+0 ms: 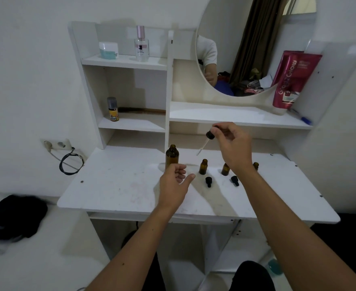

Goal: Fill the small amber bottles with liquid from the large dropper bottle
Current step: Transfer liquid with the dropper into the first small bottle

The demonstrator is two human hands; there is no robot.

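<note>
**Dropper lifted above the open bottles**

While the right hand pinches the black bulb of the dropper in the air, its glass tip slants down-left, above and between the large bottle and the nearest small bottle. Both stand uncapped on the white tabletop. Two more small bottles stand to the right (the far one is partly hidden by the wrist). Two black caps lie in front. The left hand hovers loosely curled, holding nothing, just before the large bottle.
</note>
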